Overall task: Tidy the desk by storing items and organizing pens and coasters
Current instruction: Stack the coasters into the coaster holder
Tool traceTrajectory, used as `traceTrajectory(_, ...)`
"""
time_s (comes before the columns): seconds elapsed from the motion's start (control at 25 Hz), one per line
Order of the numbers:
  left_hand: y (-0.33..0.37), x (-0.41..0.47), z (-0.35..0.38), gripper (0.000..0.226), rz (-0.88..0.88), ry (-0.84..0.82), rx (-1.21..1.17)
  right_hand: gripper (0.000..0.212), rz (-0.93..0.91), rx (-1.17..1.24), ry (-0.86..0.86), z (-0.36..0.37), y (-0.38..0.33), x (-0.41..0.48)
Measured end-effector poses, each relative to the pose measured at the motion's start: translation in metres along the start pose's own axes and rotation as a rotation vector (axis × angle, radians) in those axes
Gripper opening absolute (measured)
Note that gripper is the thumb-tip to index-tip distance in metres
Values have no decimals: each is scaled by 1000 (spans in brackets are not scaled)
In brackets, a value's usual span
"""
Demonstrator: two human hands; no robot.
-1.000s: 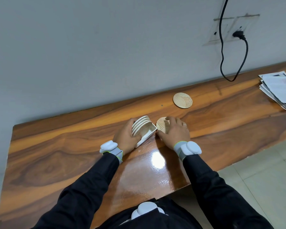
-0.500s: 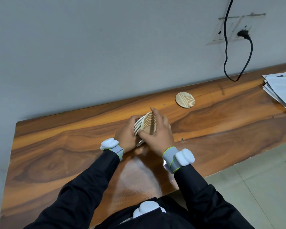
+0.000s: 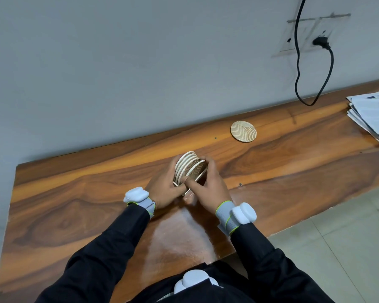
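A white coaster holder (image 3: 200, 176) stands mid-desk with several round wooden coasters (image 3: 187, 166) upright in it. My left hand (image 3: 164, 186) grips the holder's left side. My right hand (image 3: 211, 185) holds the nearest coaster (image 3: 196, 169) by its edge, thumb in front and fingers over the top, set against the others in the holder. One more round coaster (image 3: 243, 131) lies flat near the wall, to the right and apart from both hands. No pens are in view.
The wooden desk (image 3: 79, 206) runs along a grey wall. A stack of papers (image 3: 372, 115) lies at the far right edge. A black power cable (image 3: 311, 68) hangs from a wall socket down to the desk's back edge. The floor shows beyond the desk's near right edge.
My right hand lifted a coaster off the desk, turned it upright and brought it left into the holder. My left hand stayed on the holder.
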State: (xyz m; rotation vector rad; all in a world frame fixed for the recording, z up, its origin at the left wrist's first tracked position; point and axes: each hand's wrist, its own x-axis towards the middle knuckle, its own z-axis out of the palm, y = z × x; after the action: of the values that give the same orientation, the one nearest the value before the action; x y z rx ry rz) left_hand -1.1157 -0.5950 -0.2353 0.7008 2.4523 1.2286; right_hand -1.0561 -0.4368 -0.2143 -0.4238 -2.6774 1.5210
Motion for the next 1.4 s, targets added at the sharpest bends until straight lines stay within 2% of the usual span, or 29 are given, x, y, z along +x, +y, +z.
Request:
traceTrajectory(0.12, 1, 4, 8, 70, -27, 98, 74, 64, -14, 41, -45, -5, 6, 1)
traceTrajectory(0.24, 4, 13, 14, 61, -73, 111, 59, 53, -12, -30, 82, -27, 20, 29)
traceTrajectory(0.32, 6, 21, 18, 60, -71, 76, 33, 51, 4, -222, 128, -51, 31, 61)
traceTrajectory(0.48, 15, 41, 23, 62, -47, 25, -8, 61, 113, -615, 10, -86, 47, 112)
traceTrajectory(0.6, 17, 44, 25, 64, -44, 23, 15, 66, 173, -821, -100, -87, 59, 113)
traceTrajectory(0.68, 16, 43, 25, 64, -48, 40, 31, 63, 115, -868, -67, -80, 67, 95)
traceTrajectory(0.84, 17, 43, 24, 64, -41, 53, 47, 52, -39, -810, 113, -64, 78, 40)
traceTrajectory(1.0, 16, 42, 25, 60, -55, 42, 25, 49, 62, -820, 103, -61, 83, 33)
traceTrajectory(1.12, 17, 42, 24, 60, -52, 28, 22, 42, 114, -740, 70, -63, 78, 39)
traceTrajectory(1.2, 17, 43, 23, 58, -45, 24, 19, 46, 135, -685, 68, -66, 73, 39)
traceTrajectory(1.32, 15, 43, 23, 57, -40, 24, 34, 55, 169, -400, 145, -72, 58, 28)
traceTrajectory(1.4, 13, 44, 23, 55, -41, 28, 48, 66, 103, -158, 198, -71, 42, 18)
